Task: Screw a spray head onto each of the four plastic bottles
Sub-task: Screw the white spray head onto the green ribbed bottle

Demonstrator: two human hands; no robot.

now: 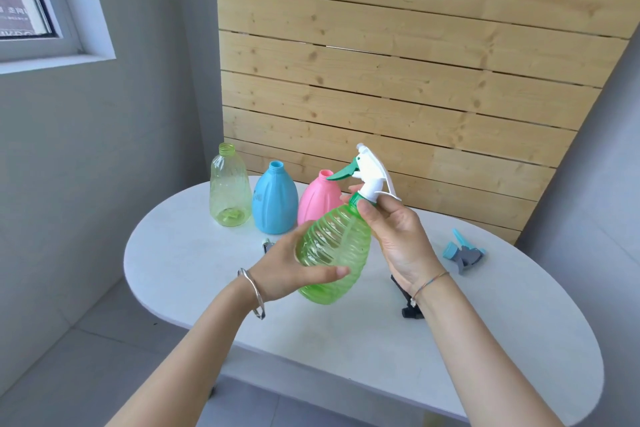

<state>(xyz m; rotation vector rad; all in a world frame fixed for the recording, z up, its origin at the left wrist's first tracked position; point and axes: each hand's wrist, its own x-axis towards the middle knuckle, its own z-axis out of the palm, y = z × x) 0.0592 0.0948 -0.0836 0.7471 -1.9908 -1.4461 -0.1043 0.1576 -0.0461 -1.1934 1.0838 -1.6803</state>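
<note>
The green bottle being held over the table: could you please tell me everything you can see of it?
The green bottle is translucent ribbed plastic, pear-shaped and seemingly empty. It is held tilted in the air above the white table, neck up and to the right. The left hand cups its body; the right hand pinches the neck collar. A white spray head with a green trigger sits on its neck; how tightly it is screwed cannot be told.
</note>
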